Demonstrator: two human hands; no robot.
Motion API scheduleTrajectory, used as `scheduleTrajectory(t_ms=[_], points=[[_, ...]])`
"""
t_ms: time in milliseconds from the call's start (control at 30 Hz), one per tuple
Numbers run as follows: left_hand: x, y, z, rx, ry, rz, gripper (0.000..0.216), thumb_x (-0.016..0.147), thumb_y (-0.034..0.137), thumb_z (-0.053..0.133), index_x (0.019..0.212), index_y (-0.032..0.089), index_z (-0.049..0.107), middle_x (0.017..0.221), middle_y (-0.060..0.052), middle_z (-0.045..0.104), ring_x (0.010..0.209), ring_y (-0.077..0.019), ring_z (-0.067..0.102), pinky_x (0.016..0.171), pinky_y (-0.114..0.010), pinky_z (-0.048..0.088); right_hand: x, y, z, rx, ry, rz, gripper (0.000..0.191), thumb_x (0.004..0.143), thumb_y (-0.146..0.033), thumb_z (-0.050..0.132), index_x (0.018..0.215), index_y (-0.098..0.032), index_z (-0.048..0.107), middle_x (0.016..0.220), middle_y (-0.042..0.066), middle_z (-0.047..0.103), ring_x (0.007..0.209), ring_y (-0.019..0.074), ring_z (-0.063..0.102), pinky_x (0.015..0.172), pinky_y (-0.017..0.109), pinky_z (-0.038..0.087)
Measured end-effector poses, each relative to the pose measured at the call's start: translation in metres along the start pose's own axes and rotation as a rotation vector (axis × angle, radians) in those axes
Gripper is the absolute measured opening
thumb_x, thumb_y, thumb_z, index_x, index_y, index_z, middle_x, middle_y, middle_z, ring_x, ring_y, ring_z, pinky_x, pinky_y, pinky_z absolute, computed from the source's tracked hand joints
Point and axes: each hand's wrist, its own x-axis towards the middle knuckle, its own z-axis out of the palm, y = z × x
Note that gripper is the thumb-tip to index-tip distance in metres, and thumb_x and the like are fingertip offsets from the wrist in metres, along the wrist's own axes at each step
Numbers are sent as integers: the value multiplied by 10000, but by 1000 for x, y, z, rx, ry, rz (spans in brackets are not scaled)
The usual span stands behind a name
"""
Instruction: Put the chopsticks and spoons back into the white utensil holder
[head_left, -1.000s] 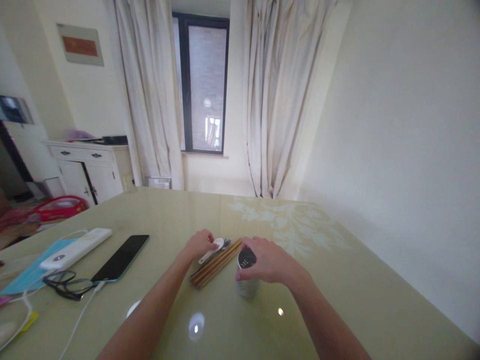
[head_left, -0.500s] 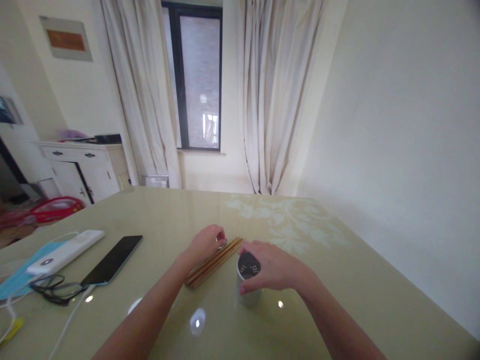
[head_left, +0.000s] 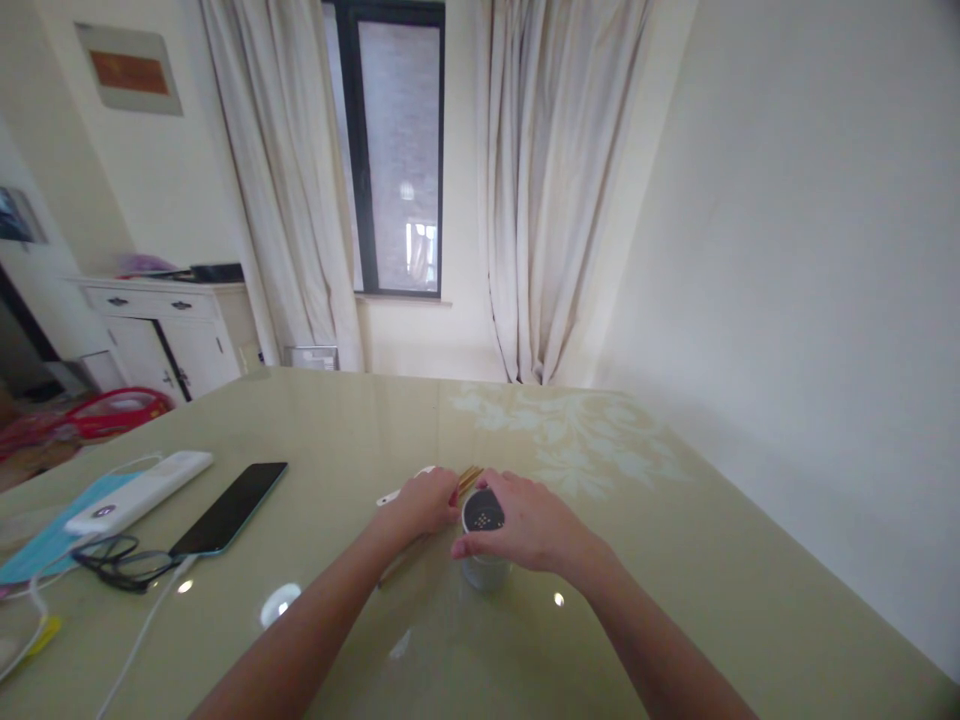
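Note:
A pale cylindrical utensil holder (head_left: pixel 486 574) stands upright on the table, its dark inner base dotted with small holes. My right hand (head_left: pixel 529 522) grips its rim from the right, thumb in front and fingers behind. Just left of the holder, my left hand (head_left: pixel 426 502) is closed over a bundle of wooden chopsticks (head_left: pixel 470 477). The chopsticks lie slantwise and are mostly hidden beneath that hand. Beyond my left wrist lies a light spoon-like utensil (head_left: pixel 388 498), partly covered by the hand.
On the left of the glossy table (head_left: pixel 360 420) lie a black phone (head_left: pixel 232 508) with a cable, eyeglasses (head_left: pixel 120 562), a white power strip or power bank (head_left: pixel 142 492) and a blue face mask (head_left: pixel 60 540). A wall (head_left: pixel 810 300) runs along the right side.
My left hand has shifted right and closer onto the chopsticks, leaving the light utensil uncovered beyond the wrist. The right hand and the holder have moved slightly left, nearer the chopsticks.

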Motion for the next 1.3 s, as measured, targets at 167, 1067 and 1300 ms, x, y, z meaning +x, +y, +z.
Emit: scheduleTrajectory(t_ms=[167, 1067, 1300], points=[[-6, 8, -9, -20, -20, 4, 167, 827, 340, 682, 823, 208, 783, 921, -135, 798, 877, -274, 748, 770, -319, 533, 0, 9, -16, -29, 214, 113, 705, 876, -753, 656, 1312, -199, 642, 1299, 175, 714, 1165, 354, 690, 935, 430, 502], [-28, 21, -74, -122, 233, 69, 223, 993, 358, 563, 898, 215, 704, 914, -71, 761, 847, -219, 682, 742, -308, 459, -18, 6, -76, 642, 735, -232, 251, 994, -441, 660, 1011, -204, 740, 878, 45, 761, 791, 186, 729, 759, 319, 610], [-4, 7, -17, 62, 33, -23, 184, 935, 258, 584, 995, 213, 751, 1076, -121, 779, 988, -290, 733, 826, -360, 514, 0, 15, -55, 539, 485, -156, 137, 928, -351, 683, 987, -229, 666, 843, 24, 784, 774, 208, 763, 777, 342, 607]])
